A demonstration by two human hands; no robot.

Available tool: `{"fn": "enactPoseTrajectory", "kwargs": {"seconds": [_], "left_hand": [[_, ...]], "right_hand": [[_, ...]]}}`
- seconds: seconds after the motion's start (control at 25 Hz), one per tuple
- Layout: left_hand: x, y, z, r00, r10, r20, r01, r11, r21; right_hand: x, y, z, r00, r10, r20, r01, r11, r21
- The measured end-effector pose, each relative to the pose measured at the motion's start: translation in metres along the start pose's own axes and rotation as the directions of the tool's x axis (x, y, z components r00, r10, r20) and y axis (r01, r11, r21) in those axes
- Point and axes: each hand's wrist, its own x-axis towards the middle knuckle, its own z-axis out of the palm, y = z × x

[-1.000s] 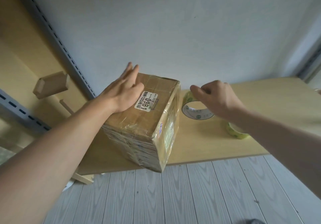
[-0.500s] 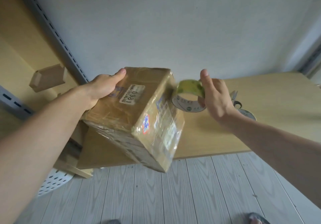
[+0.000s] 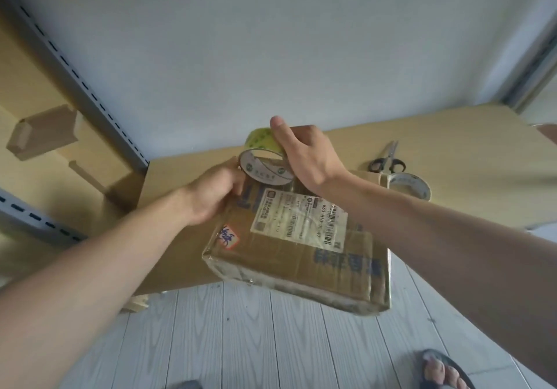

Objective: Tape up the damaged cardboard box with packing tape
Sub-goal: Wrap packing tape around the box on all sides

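Box [image 3: 297, 250] overhanging wood table [image 3: 470, 159] edge, gray plank floor [image 3: 271, 343], white wall [image 3: 271, 41]

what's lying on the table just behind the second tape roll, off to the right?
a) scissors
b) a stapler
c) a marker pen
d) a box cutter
a: a pair of scissors with black handles lies on the table just beyond the spare tape roll.
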Motion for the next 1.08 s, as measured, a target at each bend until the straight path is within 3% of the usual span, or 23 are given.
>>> {"fn": "enactPoseTrajectory", "kwargs": {"seconds": [0.08,0.12,0.32,0.44,0.56,0.76,1.08], "left_hand": [[0.0,-0.006,0.012,0.981,0.192,0.015,-0.19,0.953,0.237],[0.002,-0.012,0.013,0.974,0.228,-0.012,-0.21,0.918,0.335],[0.005,-0.019,0.012,0.96,0.279,-0.005,-0.23,0.801,0.553],[0.004,-0.018,0.014,0.972,0.22,-0.076,-0.113,0.732,0.672],[0.007,-0.022,0.015,0.973,0.196,-0.121,-0.059,0.722,0.69],[-0.001,-0.015,0.022,0.972,0.196,-0.13,-0.056,0.729,0.682],[0.002,-0.018,0.021,0.965,0.219,-0.144,-0.052,0.698,0.714]], "right_hand": [[0.001,0.001,-0.001,1.0,-0.004,0.029,0.004,1.0,0.016],[0.0,0.001,-0.001,0.998,-0.007,0.064,0.006,1.0,0.017],[0.0,-0.012,-0.03,0.98,0.042,0.192,-0.02,0.993,-0.115],[-0.003,-0.02,-0.066,0.983,0.048,0.178,0.01,0.951,-0.308],[-0.016,-0.017,-0.112,0.979,0.052,0.197,0.059,0.852,-0.519],[-0.049,0.005,-0.181,0.986,0.119,0.114,-0.018,0.767,-0.641],[-0.077,0.075,-0.165,0.981,0.173,0.09,-0.091,0.814,-0.573]]}}
